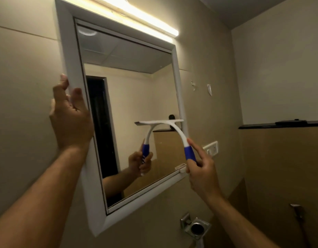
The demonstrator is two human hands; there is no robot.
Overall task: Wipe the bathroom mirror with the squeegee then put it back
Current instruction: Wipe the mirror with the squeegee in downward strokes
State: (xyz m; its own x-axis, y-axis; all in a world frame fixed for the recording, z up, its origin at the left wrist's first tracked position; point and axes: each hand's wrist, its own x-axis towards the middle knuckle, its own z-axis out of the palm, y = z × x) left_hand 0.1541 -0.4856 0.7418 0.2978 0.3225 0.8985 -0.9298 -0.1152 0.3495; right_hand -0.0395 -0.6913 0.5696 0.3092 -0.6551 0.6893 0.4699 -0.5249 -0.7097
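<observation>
From the head view, the squeegee (172, 130) lay against the mirror (129, 97) toward the lower right of the frame, its blade level and pressed to the glass near the right frame edge. The right hand (201, 170) gripped its blue handle from below; the left hand (70, 115), fingers nearly straight, steadied the mirror's left frame edge.
</observation>
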